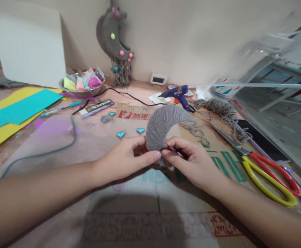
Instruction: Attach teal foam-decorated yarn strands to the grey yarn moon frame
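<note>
A crescent shape wrapped in grey yarn (pixel 163 124) rests on its near end at the middle of the table. My left hand (pixel 124 158) grips that near end from the left, thumb and fingers closed on it. My right hand (pixel 189 158) pinches the same end from the right, with a thin dark strand or tool between its fingertips. A loose pile of grey yarn (pixel 217 110) trails off to the right behind the crescent.
Red-and-yellow scissors (pixel 266 172) and a black phone (pixel 264 141) lie at right. A blue glue gun (pixel 178 94) stands behind. Small teal hearts (pixel 120 134), coloured paper sheets (pixel 16 112), a bowl of clay packets (pixel 82 84), a cable (pixel 62 146) and a finished moon decoration (pixel 114 38) sit left and back.
</note>
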Action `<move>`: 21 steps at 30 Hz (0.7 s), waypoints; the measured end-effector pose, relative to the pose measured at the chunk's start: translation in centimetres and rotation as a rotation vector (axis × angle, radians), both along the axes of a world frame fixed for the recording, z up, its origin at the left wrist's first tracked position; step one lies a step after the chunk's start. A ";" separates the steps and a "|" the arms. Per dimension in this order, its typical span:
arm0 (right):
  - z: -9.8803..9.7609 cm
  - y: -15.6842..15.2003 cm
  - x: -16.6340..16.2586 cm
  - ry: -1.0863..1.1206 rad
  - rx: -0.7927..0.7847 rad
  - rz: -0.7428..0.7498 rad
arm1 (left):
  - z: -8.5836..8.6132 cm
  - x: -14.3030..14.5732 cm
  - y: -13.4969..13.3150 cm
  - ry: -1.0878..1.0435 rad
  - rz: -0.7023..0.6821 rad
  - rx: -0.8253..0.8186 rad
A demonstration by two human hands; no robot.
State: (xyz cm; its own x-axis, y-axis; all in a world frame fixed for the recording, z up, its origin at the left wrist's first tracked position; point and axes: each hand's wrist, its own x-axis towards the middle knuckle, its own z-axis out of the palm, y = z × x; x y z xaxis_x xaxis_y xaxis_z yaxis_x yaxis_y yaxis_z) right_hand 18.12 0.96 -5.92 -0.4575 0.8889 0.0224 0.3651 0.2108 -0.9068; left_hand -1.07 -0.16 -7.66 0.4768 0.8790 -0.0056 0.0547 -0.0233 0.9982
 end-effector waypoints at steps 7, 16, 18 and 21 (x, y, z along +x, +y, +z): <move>-0.2 -0.1 0.0 0.040 -0.056 0.010 | 0.1 0.2 0.1 -0.093 -0.009 -0.025; -0.4 0.2 0.1 0.172 -0.151 0.045 | 0.2 0.1 0.2 -0.125 -0.010 0.029; -0.4 0.3 0.1 0.197 -0.167 0.048 | 0.2 0.1 0.1 -0.135 -0.007 0.018; -0.4 0.3 0.0 0.205 -0.178 0.041 | 0.3 0.2 0.0 -0.136 -0.007 -0.007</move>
